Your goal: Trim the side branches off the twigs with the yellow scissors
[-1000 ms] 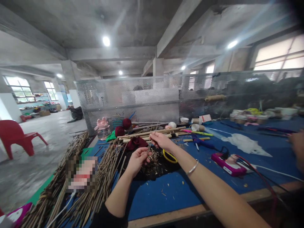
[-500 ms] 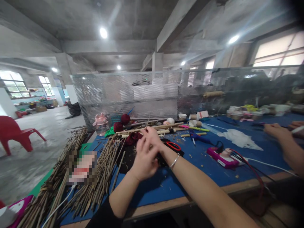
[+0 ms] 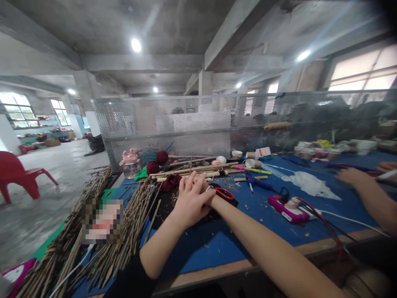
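My left hand [image 3: 190, 203] lies across my right hand [image 3: 202, 183], its fingers stretched and spread over the back of it. A silver bracelet [image 3: 210, 188] shows at my right wrist, close beside the left hand's fingers. Most of my right hand is covered, so its fingers and anything in them are hidden. A thin dark upright stick [image 3: 191, 162] rises just beyond the hands; whether a hand touches it is unclear. Beneath them lies black cloth [image 3: 159, 215], with dark red yarn [image 3: 170, 184] at its far side. Red-handled scissors [image 3: 225, 193] rest to the right.
Bundled twigs [image 3: 130, 231] cover the table's left side. Bamboo sticks [image 3: 198, 169] and red balls [image 3: 161, 157] lie behind. To the right are a blue glue gun [image 3: 257, 182], a purple power strip [image 3: 287, 210], a plastic bag [image 3: 313, 184] and another person's hand [image 3: 350, 176].
The bracelet has shifted from my right forearm up toward the hand. My left hand has moved slightly up, its fingers now flatter over my right hand. The other person's hand has moved slightly left.
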Available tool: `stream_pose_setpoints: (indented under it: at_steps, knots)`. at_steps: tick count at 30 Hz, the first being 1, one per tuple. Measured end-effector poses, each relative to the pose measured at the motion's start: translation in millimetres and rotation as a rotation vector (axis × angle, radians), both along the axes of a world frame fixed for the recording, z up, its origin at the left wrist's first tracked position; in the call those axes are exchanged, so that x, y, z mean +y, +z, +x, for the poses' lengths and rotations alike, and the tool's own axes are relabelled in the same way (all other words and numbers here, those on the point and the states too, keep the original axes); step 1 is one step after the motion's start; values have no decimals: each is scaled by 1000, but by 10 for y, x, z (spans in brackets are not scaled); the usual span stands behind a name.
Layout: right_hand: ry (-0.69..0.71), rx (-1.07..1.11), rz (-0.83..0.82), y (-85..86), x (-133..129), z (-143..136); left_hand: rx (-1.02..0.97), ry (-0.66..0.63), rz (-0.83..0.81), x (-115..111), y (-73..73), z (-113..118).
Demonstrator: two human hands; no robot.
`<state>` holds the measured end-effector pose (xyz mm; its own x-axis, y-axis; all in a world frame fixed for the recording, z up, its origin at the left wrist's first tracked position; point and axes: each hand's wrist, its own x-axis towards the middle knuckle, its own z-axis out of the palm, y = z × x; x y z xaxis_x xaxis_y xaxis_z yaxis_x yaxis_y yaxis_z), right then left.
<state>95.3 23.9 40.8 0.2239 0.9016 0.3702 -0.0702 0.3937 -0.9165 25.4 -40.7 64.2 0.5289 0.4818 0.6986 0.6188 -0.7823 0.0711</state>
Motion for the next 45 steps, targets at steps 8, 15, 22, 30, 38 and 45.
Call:
stream_pose_setpoints:
  at_steps: [8,15,22,30,38,45]
  knots:
    - [684,-284,-266,66,3,323,-919,51,-471,375,-177,-356]
    - [925,-291,-321,-221,-54,275,-1061,-95,-1008,479,-519,-339]
    - [924,-311,-351,-322,-57,276,-1074,-180,-1065,491,-506,-376]
    - [908,79,-349,-286,88,580,-1350,-12,-800,503,18,-729]
    - [936,142,-358,-335,146,603,-180,841,-602,-83,22,-1069]
    - [909,211,-338,-341,162,639,109,1023,-764,-471,-537,-1259]
